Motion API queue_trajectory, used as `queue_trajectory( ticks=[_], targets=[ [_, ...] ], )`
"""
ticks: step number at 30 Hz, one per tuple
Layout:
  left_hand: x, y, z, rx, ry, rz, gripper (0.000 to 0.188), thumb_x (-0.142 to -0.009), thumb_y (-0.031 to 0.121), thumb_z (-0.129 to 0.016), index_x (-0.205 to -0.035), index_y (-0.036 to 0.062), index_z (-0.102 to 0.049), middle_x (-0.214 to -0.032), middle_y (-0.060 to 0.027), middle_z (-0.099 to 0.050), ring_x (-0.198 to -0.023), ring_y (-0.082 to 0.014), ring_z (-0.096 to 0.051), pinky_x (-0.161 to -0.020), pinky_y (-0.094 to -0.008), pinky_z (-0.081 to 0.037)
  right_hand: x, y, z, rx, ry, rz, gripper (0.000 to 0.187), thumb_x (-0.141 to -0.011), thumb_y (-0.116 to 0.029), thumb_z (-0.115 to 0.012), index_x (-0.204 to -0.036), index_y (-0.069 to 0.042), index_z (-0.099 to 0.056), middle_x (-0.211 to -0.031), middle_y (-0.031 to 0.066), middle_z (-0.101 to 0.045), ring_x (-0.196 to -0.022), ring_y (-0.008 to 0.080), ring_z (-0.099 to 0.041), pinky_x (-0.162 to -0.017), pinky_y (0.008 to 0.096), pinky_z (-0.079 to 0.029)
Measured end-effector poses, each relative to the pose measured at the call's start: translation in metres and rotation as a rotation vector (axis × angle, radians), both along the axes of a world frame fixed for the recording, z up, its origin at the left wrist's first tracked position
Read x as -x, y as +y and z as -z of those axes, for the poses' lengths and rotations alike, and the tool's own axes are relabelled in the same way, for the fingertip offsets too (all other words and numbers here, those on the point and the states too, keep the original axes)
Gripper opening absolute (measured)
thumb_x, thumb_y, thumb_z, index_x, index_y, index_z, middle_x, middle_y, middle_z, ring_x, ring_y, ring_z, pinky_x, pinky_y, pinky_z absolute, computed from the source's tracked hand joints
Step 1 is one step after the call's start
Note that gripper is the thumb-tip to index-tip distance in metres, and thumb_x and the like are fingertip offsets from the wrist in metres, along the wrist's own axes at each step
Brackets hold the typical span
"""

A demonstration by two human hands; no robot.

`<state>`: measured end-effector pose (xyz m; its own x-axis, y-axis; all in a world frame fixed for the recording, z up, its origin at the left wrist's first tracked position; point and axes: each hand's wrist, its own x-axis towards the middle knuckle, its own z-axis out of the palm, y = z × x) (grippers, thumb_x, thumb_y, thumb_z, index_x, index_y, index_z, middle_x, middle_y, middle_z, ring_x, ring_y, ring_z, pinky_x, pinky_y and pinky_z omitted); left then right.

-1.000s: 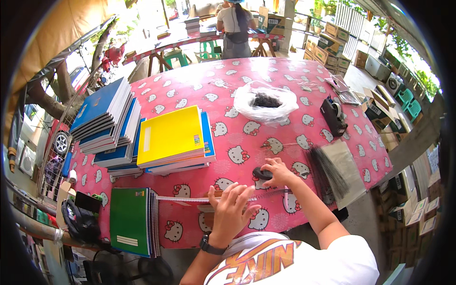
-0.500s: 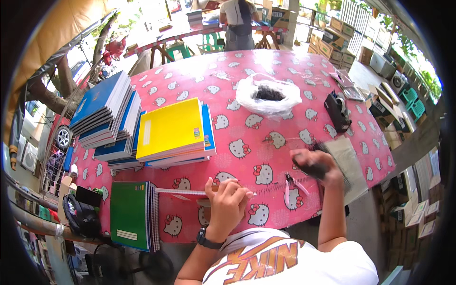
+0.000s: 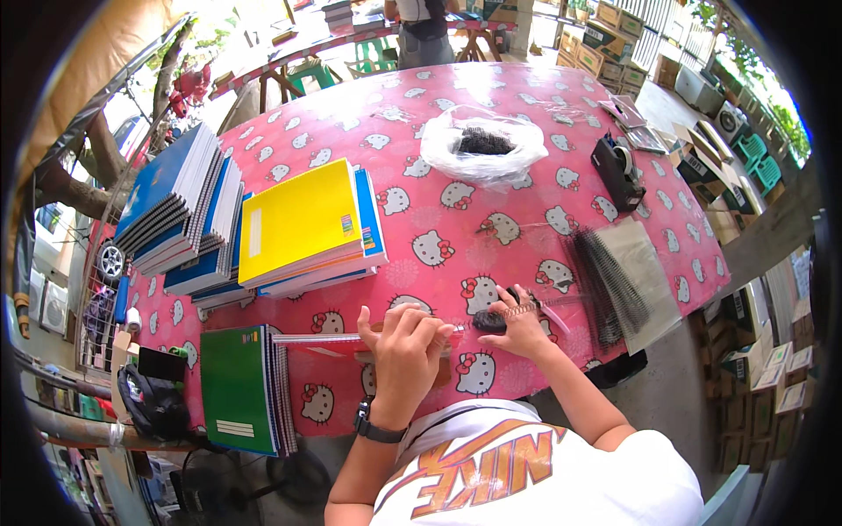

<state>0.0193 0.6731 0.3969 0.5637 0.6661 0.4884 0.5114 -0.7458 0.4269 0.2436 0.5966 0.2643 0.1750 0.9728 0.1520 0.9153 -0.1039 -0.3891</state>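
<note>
Near the front edge of the desk (image 3: pixel 403 280), the left hand (image 3: pixel 405 346) bent over the red notebook (image 3: pixel 329 347); the right hand (image 3: pixel 524 331) spread against a black object (image 3: pixel 489 322). Neither grip could be told. The coil (image 3: pixel 526 309) might have snagged on the pink pliers (image 3: pixel 554 320) it crossed. 0.5 s earlier, the right hand was raised, farther right.

Bright daylight is flooding this open-sided space. A tan tarp (image 3: pixel 96 61) is hanging at left, near a tree trunk (image 3: pixel 68 188). A pink patterned cover is spreading across the table (image 3: pixel 491 267). Cardboard boxes (image 3: pixel 607 42) are standing stacked before a pale slatted fence (image 3: pixel 658 28); green chairs (image 3: pixel 766 174) are sitting at right.
</note>
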Motion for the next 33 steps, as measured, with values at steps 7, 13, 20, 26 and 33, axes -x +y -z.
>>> queue_trajectory(
  ticks=[7, 13, 20, 26, 33],
  targets=[
    [0.002, -0.004, -0.004, 0.028, 0.036, -0.004, 0.02, -0.079, 0.036, -0.066, -0.081, 0.0168, -0.063, -0.084, 0.0035, -0.06, -0.095, -0.017, -0.055, -0.103, -0.0545, -0.01, -0.016, 0.037, -0.02, 0.136, 0.789, 0.016, 0.052, -0.071, -0.044, -0.075, -0.104, -0.006, -0.062, -0.108, 0.012, -0.062, -0.108, 0.0275, -0.053, -0.094, 0.0397, -0.041],
    [0.028, -0.001, -0.003, -0.004, -0.062, -0.162, 0.023, -0.067, 0.033, -0.077, -0.077, 0.0179, -0.063, -0.079, 0.0039, -0.057, -0.091, -0.0167, -0.055, -0.104, -0.0562, -0.007, 0.023, 0.066, -0.104, 0.007, 1.719, -1.039, 0.071, -0.078, -0.063, -0.057, -0.099, 0.005, -0.064, -0.113, 0.0167, -0.061, -0.109, 0.0231, -0.056, -0.096, 0.0396, -0.04],
    [0.026, 0.002, 0.008, -0.054, -0.098, -0.162, 0.028, -0.062, 0.031, -0.08, -0.08, 0.0166, -0.065, -0.077, 0.0023, -0.058, -0.085, -0.0165, -0.056, -0.107, -0.052, -0.008, 0.017, 0.071, -0.112, 0.113, 1.465, -0.803, 0.057, -0.072, -0.052, -0.068, -0.091, 0.001, -0.067, -0.105, 0.0158, -0.063, -0.097, 0.0232, -0.058, -0.091, 0.0365, -0.04],
    [0.035, 0.003, 0.003, -0.119, -0.043, -0.215, 0.041, -0.064, 0.031, -0.079, -0.098, 0.0176, -0.062, -0.08, 0.0045, -0.058, -0.09, -0.0154, -0.057, -0.108, -0.057, -0.002, 0.015, 0.081, -0.119, 0.091, 0.706, -0.499, 0.045, -0.072, -0.043, -0.073, -0.091, -0.002, -0.068, -0.099, 0.0105, -0.066, -0.094, 0.022, -0.058, -0.088, 0.034, -0.043],
    [0.039, 0.004, 0.006, 0.029, -0.145, -0.208, 0.058, -0.064, 0.029, -0.081, -0.114, 0.0147, -0.055, -0.079, 0.0056, -0.058, -0.09, -0.0139, -0.057, -0.11, -0.0587, -0.001, 0.023, 0.093, -0.126, 0.254, 0.692, -0.506, 0.049, -0.07, -0.047, -0.075, -0.089, -0.002, -0.068, -0.096, 0.0125, -0.066, -0.09, 0.0183, -0.06, -0.08, 0.0321, -0.046]
  ],
)
